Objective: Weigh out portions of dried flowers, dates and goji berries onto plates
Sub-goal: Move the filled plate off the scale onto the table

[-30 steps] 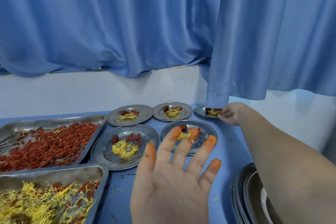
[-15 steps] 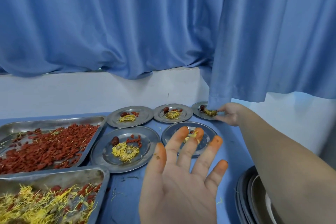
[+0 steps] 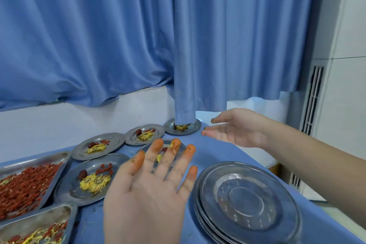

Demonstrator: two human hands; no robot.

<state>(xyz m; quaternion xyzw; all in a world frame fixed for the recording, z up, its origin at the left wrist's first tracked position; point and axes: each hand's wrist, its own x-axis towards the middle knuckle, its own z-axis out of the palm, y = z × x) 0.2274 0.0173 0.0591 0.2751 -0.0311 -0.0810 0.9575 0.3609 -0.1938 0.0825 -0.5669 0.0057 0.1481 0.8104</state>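
Several small steel plates with yellow dried flowers, a date and goji berries sit on the blue table. The farthest plate (image 3: 195,126) lies partly under the curtain hem. My right hand (image 3: 235,128) hovers open just right of that plate, holding nothing. My left hand (image 3: 152,186) is raised palm up with fingers spread and orange-stained tips, hiding most of one filled plate (image 3: 179,142). A tray of goji berries (image 3: 25,184) and a tray of mixed flowers (image 3: 33,230) stand at the left.
A stack of empty steel plates (image 3: 247,202) sits at the near right by the table's edge. A blue curtain (image 3: 198,55) hangs over the back of the table. A white unit with vents (image 3: 313,101) stands at the far right.
My right hand has let go of the farthest plate and drawn back to the right, fingers open. The view has swung right, revealing the plate stack. My left hand stays spread.
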